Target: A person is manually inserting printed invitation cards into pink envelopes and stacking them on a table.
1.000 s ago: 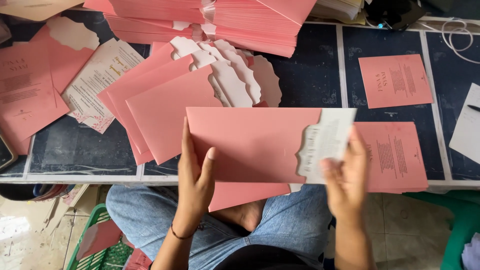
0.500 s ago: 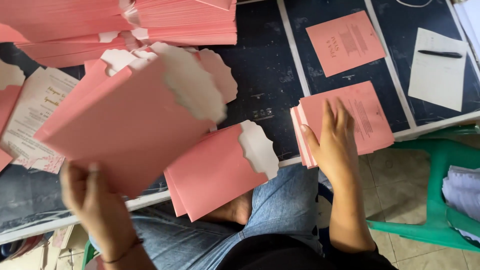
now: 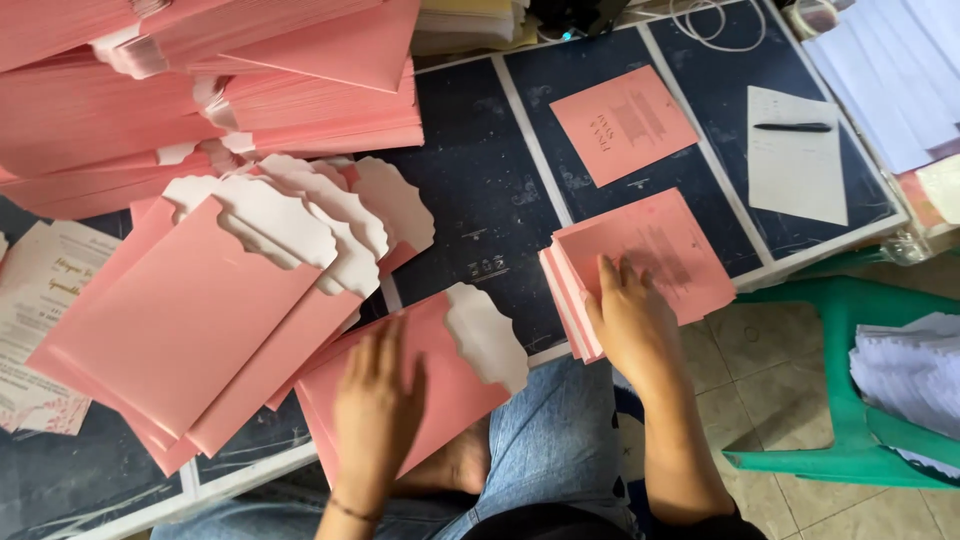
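My left hand (image 3: 375,395) lies flat, fingers spread, on a pink envelope (image 3: 455,385) with a white scalloped flap at the table's front edge. To its left, several more pink envelopes (image 3: 200,320) are fanned out with their flaps open. My right hand (image 3: 628,322) rests on a small stack of pink cards (image 3: 660,250), fingertips on the top card. Neither hand lifts anything.
Tall piles of pink envelopes (image 3: 200,90) fill the back left of the dark blue table (image 3: 480,190). A single pink card (image 3: 625,122) and a white sheet with a black pen (image 3: 795,127) lie at the back right. A green plastic stool (image 3: 830,380) holds white papers at right.
My left hand has put the envelope it held onto the fanned pile and come down on the front envelope. My right hand stays on the pink card stack.
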